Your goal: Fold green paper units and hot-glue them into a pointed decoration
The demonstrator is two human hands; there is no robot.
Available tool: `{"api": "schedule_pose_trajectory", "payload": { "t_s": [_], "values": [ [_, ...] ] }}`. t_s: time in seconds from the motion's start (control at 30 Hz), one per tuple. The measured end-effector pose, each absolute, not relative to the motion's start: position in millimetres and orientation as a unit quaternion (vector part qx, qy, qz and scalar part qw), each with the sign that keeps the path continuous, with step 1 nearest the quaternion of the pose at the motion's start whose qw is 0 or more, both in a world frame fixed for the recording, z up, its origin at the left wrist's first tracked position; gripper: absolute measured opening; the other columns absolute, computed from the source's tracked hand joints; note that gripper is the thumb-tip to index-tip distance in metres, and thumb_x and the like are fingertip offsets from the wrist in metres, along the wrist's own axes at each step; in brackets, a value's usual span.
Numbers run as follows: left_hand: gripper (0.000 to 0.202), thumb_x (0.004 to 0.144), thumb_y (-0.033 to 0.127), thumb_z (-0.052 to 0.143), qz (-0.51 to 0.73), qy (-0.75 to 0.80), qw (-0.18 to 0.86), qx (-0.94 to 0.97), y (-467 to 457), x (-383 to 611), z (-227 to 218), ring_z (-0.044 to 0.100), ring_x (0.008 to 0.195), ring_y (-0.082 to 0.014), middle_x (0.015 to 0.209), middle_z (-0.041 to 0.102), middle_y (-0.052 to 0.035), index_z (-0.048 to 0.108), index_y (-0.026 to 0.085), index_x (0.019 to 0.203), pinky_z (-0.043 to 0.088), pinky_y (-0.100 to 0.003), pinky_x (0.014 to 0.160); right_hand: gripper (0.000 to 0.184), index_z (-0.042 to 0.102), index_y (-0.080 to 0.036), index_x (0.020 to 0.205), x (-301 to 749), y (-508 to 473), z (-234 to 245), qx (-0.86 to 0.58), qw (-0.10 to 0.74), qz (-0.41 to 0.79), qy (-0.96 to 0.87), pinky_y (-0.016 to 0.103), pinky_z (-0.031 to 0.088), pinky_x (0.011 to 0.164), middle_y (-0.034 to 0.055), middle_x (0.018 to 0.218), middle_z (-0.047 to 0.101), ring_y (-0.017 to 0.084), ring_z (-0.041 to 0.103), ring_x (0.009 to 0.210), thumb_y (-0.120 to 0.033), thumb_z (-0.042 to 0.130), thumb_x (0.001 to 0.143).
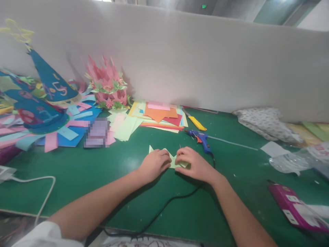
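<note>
A small piece of pale green paper [173, 162] with pointed, zigzag edges lies between my hands, near the middle of the green table. My left hand [154, 165] has its fingers curled over the paper's left part, and one pointed tip shows above the knuckles. On the other end, my right hand [193, 162] pinches the paper between thumb and bent fingers. The palms and fingers cover much of the sheet, so its full shape is hidden. Just beyond my right hand rests a blue hot glue gun [202, 139], its black cord running under my right wrist.
Behind lie stacked coloured sheets [160, 111] and a yellow utility knife [197, 122]. Blue paper cone hats [50, 73] and a pink paper crown [109, 84] stand left. A purple power strip [293, 206] and a plastic bag [293, 160] are right; a low wall [205, 61] closes the back.
</note>
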State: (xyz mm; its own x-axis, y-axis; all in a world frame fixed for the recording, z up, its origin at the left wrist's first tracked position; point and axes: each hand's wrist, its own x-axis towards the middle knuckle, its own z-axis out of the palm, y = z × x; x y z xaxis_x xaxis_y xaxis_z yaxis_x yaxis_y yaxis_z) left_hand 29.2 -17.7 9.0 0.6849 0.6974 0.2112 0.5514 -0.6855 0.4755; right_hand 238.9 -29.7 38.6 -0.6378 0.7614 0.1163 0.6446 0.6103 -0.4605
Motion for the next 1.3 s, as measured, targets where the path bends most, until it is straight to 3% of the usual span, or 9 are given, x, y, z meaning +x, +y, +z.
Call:
{"api": "schedule_pose_trajectory", "payload": {
  "t_s": [0.17, 0.3, 0.53, 0.8, 0.97, 1.1, 1.3],
  "values": [
    [0.013, 0.089, 0.02, 0.05, 0.166, 0.362, 0.171, 0.901, -19, 31, 11, 0.055, 0.083, -0.0153, 0.098, 0.061, -0.0024, 0.062, 0.017, 0.091, 0.042, -0.028, 0.077, 0.02, 0.065, -0.019, 0.096, 238, -42, 33, -0.363, 0.145, 0.1, -0.915, 0.034, 0.043, 0.078, 0.0075, 0.092, 0.061, 0.019, 0.053, 0.086, -0.025, 0.046, 0.091],
    [0.016, 0.091, 0.021, 0.046, 0.158, 0.354, 0.153, 0.909, -20, 31, 10, 0.055, 0.084, -0.0161, 0.099, 0.06, -0.0037, 0.061, 0.017, 0.096, 0.042, -0.029, 0.076, 0.024, 0.061, -0.018, 0.109, 236, -49, 24, -0.381, 0.14, 0.066, -0.911, 0.033, 0.046, 0.074, 0.0089, 0.097, 0.062, 0.019, 0.055, 0.086, -0.025, 0.047, 0.091],
    [0.018, 0.09, 0.017, 0.043, 0.148, 0.337, 0.129, 0.921, -19, 33, 10, 0.054, 0.08, -0.016, 0.097, 0.059, -0.0055, 0.061, 0.016, 0.089, 0.041, -0.03, 0.074, 0.022, 0.064, -0.015, 0.091, 218, -58, 18, -0.417, 0.124, -0.014, -0.9, 0.03, 0.041, 0.066, 0.0068, 0.079, 0.058, 0.018, 0.052, 0.074, -0.02, 0.042, 0.092],
    [0.017, 0.089, 0.014, 0.043, 0.097, 0.382, 0.139, 0.908, -16, 44, 16, 0.055, 0.074, -0.0161, 0.089, 0.056, -0.0052, 0.057, 0.014, 0.08, 0.044, -0.028, 0.069, 0.027, 0.061, -0.015, 0.065, 200, -56, 19, -0.42, 0.016, -0.085, -0.903, 0.031, 0.029, 0.052, 0.0087, 0.068, 0.057, 0.018, 0.047, 0.062, -0.011, 0.045, 0.086],
    [0.013, 0.089, 0.013, 0.041, 0.1, 0.386, 0.139, 0.907, -19, 47, 13, 0.054, 0.074, -0.0174, 0.094, 0.053, -0.0074, 0.053, 0.014, 0.087, 0.046, -0.031, 0.068, 0.024, 0.062, -0.014, 0.064, 198, -58, 20, -0.421, 0.001, -0.095, -0.902, 0.032, 0.029, 0.051, 0.0104, 0.071, 0.058, 0.019, 0.047, 0.063, -0.011, 0.047, 0.083],
    [0.012, 0.088, 0.012, 0.041, 0.117, 0.378, 0.153, 0.905, -20, 49, 9, 0.054, 0.077, -0.0185, 0.095, 0.052, -0.0082, 0.052, 0.014, 0.089, 0.048, -0.033, 0.071, 0.021, 0.064, -0.013, 0.065, 192, -61, 23, -0.42, -0.019, -0.093, -0.902, 0.032, 0.03, 0.05, 0.0116, 0.069, 0.057, 0.021, 0.049, 0.063, -0.003, 0.048, 0.075],
    [0.015, 0.082, 0.006, 0.042, 0.163, 0.382, 0.2, 0.888, -19, 47, -2, 0.054, 0.079, -0.0159, 0.097, 0.052, -0.0065, 0.053, 0.015, 0.085, 0.049, -0.032, 0.075, 0.025, 0.066, -0.009, 0.079, 174, -68, 20, -0.442, -0.038, -0.111, -0.889, 0.033, 0.037, 0.053, 0.0148, 0.073, 0.06, 0.024, 0.053, 0.068, 0.004, 0.046, 0.072]
  ]
}}
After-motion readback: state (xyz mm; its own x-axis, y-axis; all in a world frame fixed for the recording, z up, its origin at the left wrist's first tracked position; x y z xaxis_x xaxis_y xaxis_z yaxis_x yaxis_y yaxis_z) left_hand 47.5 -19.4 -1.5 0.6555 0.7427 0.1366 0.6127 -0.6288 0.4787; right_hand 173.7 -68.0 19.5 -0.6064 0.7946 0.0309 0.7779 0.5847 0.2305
